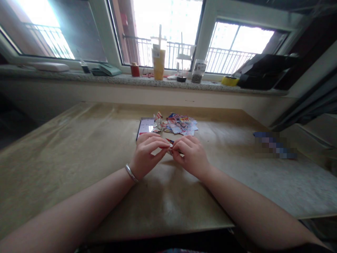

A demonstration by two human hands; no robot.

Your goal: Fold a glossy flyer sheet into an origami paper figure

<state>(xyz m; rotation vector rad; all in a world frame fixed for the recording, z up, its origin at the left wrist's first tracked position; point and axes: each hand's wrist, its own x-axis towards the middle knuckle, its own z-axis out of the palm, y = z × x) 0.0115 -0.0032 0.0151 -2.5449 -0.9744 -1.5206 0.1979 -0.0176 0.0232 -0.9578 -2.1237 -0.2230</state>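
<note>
My left hand [147,153] and my right hand [191,154] meet over the middle of the table, both with fingers pinched on a small folded piece of printed paper [170,143] held between them. A silver bracelet [131,173] is on my left wrist. Just beyond the hands lies a loose pile of colourful printed paper pieces [180,124], with small folded paper shapes [158,117] and a booklet with a white and pink cover [145,127] to its left.
The tan table [79,151] runs to a wall under a stone window sill [105,79]. On the sill stand a yellow drink cup with a straw [159,63], a red can [135,70], a jar [199,71], a yellow tape roll [230,80] and a black object [263,72]. A blurred patch [275,146] lies at the right.
</note>
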